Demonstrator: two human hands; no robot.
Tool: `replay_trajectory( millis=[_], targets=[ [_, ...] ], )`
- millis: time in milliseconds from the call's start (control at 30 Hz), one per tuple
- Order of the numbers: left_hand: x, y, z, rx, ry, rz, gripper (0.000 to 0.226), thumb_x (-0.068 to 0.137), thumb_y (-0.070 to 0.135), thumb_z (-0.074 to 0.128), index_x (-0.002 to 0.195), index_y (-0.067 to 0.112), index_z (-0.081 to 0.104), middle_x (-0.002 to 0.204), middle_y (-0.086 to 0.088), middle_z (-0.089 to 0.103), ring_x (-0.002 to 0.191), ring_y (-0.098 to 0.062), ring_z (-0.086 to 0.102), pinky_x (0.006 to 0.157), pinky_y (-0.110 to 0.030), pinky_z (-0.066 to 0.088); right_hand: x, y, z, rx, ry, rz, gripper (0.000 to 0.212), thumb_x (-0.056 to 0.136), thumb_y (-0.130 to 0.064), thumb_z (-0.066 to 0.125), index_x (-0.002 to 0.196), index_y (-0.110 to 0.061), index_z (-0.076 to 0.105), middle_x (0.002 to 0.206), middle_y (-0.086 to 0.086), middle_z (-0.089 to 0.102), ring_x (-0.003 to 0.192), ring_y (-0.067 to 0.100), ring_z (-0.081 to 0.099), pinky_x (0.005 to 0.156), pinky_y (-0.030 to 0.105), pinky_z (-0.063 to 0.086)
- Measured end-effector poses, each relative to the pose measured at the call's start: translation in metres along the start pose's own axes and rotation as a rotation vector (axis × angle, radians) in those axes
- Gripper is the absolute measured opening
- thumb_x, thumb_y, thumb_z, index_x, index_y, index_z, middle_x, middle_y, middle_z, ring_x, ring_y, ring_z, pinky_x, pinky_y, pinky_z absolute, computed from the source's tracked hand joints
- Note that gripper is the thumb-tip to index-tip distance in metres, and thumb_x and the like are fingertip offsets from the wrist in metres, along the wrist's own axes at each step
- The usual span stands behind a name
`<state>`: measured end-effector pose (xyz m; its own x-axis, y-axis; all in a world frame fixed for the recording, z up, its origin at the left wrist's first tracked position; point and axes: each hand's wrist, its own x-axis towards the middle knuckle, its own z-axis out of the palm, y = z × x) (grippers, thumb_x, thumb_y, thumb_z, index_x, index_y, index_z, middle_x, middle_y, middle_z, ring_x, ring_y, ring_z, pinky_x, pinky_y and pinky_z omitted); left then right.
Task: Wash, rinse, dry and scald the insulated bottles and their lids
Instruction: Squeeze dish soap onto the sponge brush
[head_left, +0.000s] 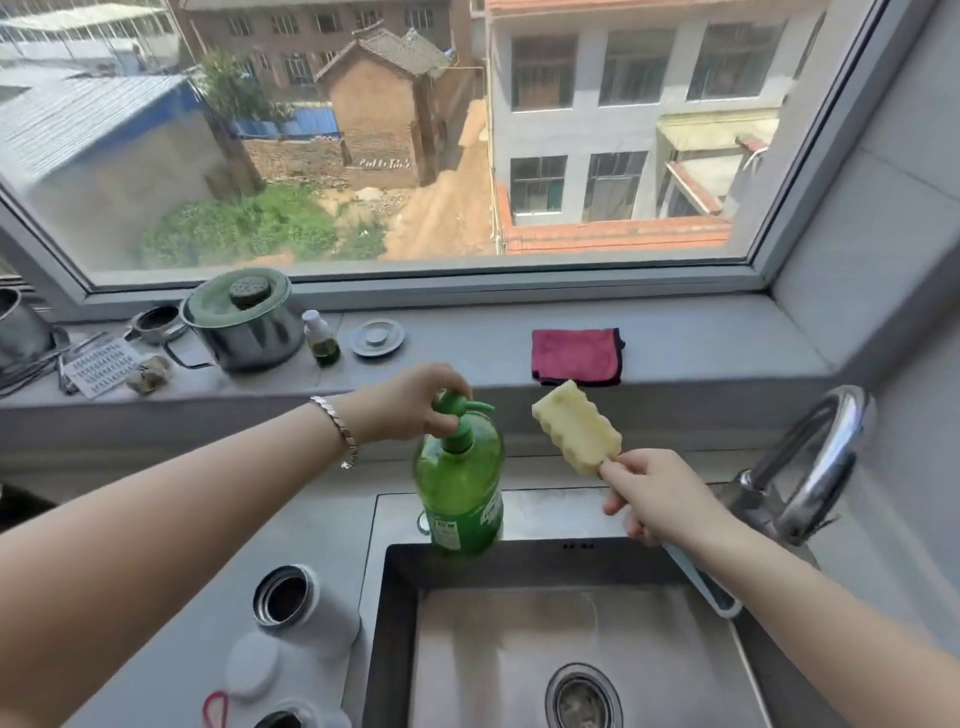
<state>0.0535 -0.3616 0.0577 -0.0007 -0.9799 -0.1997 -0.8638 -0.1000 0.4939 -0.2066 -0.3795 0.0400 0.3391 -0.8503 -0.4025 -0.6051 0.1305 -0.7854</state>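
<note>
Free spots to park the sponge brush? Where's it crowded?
Bare sill between the round metal disc and the red cloth, and from the cloth right to the wall. The sink basin is bare around its drain. Crowded: left sill around the pot; counter left of the sink, with the open bottle and a white lid.

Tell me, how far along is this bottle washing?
Barely begun. Done: the white bottle stands open beside the sink, its lid off. In hand: the left hand grips the pump of the detergent bottle while the right hand holds the sponge brush near its spout. Left: all washing, rinsing, drying, scalding; no bottle is in the sink.
</note>
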Motion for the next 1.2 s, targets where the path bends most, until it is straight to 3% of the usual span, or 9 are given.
replay_trajectory(
  millis=[167, 300, 367, 467, 600, 767, 1000, 1100, 1200],
  targets=[
    [0.012, -0.007, 0.009, 0.053, 0.031, 0.070, 0.032, 0.084, 0.006, 0.062, 0.115, 0.010, 0.061, 0.106, 0.001, 0.050, 0.074, -0.012, 0.048, 0.068, -0.020, 0.036, 0.001, 0.015, 0.018, 0.131, -0.037, 0.088, 0.021, 0.096, -0.023, 0.047, 0.088, -0.008, 0.058, 0.061, 0.002, 0.057, 0.033, 0.011, 0.042, 0.035, 0.016, 0.030],
    [0.025, -0.001, 0.019, 0.086, 0.113, 0.110, 0.032, 0.093, 0.011, 0.048, 0.123, 0.013, 0.059, 0.122, 0.000, 0.054, 0.102, -0.018, 0.048, 0.087, -0.022, 0.034, 0.001, 0.010, 0.029, 0.386, -0.072, 0.122, 0.019, 0.096, -0.017, 0.048, 0.087, -0.003, 0.057, 0.061, 0.007, 0.053, 0.035, 0.011, 0.041, 0.036, 0.019, 0.031],
    [0.031, 0.004, 0.028, -0.123, 0.164, 0.035, 0.033, 0.099, 0.015, 0.037, 0.122, 0.010, 0.060, 0.121, 0.000, 0.056, 0.112, -0.015, 0.047, 0.094, -0.020, 0.031, 0.004, 0.006, 0.035, 0.445, -0.074, 0.126, 0.019, 0.096, -0.017, 0.048, 0.085, -0.003, 0.057, 0.061, 0.008, 0.052, 0.035, 0.011, 0.042, 0.036, 0.019, 0.032],
    [0.040, 0.009, 0.042, -0.424, 0.258, -0.118, 0.035, 0.101, 0.022, 0.033, 0.122, 0.011, 0.058, 0.114, 0.000, 0.058, 0.104, -0.010, 0.048, 0.089, -0.019, 0.034, 0.009, 0.002, 0.052, 0.486, -0.081, 0.143, 0.020, 0.096, -0.016, 0.049, 0.082, -0.004, 0.056, 0.059, 0.007, 0.051, 0.034, 0.010, 0.042, 0.036, 0.018, 0.033],
    [0.044, 0.007, 0.049, -0.307, 0.263, -0.102, 0.034, 0.102, 0.025, 0.032, 0.117, 0.011, 0.059, 0.108, 0.000, 0.056, 0.101, -0.012, 0.047, 0.080, -0.019, 0.032, 0.016, -0.006, 0.073, 0.540, -0.059, 0.129, 0.023, 0.095, -0.016, 0.048, 0.076, -0.006, 0.056, 0.057, 0.005, 0.052, 0.034, 0.009, 0.043, 0.036, 0.019, 0.034],
    [0.043, -0.002, 0.058, -0.235, 0.312, -0.055, 0.036, 0.102, 0.027, 0.029, 0.116, 0.013, 0.059, 0.119, -0.006, 0.057, 0.113, -0.020, 0.050, 0.096, -0.031, 0.038, 0.022, -0.011, 0.081, 0.537, -0.022, 0.097, 0.025, 0.095, -0.014, 0.048, 0.074, -0.005, 0.057, 0.060, 0.006, 0.053, 0.032, 0.008, 0.045, 0.036, 0.018, 0.037],
    [0.042, -0.004, 0.065, -0.166, 0.302, -0.096, 0.037, 0.102, 0.032, 0.026, 0.113, 0.018, 0.059, 0.120, -0.002, 0.055, 0.108, -0.020, 0.053, 0.093, -0.040, 0.043, 0.019, -0.013, 0.079, 0.523, 0.001, 0.104, 0.022, 0.095, -0.014, 0.048, 0.077, -0.006, 0.058, 0.063, 0.007, 0.055, 0.033, 0.007, 0.046, 0.037, 0.018, 0.039],
    [0.043, -0.004, 0.064, -0.162, 0.279, -0.113, 0.037, 0.102, 0.031, 0.026, 0.113, 0.017, 0.059, 0.119, -0.004, 0.057, 0.109, -0.021, 0.053, 0.094, -0.039, 0.042, 0.018, -0.012, 0.078, 0.521, 0.003, 0.102, 0.023, 0.095, -0.013, 0.048, 0.076, -0.006, 0.059, 0.062, 0.007, 0.055, 0.033, 0.007, 0.046, 0.037, 0.018, 0.038],
    [0.043, -0.002, 0.053, -0.217, 0.215, -0.122, 0.036, 0.102, 0.027, 0.028, 0.118, 0.014, 0.058, 0.121, -0.005, 0.059, 0.114, -0.021, 0.051, 0.092, -0.027, 0.038, 0.016, -0.011, 0.076, 0.501, 0.015, 0.099, 0.023, 0.095, -0.013, 0.048, 0.075, -0.007, 0.059, 0.060, 0.006, 0.055, 0.034, 0.008, 0.046, 0.037, 0.019, 0.037]
  ],
)
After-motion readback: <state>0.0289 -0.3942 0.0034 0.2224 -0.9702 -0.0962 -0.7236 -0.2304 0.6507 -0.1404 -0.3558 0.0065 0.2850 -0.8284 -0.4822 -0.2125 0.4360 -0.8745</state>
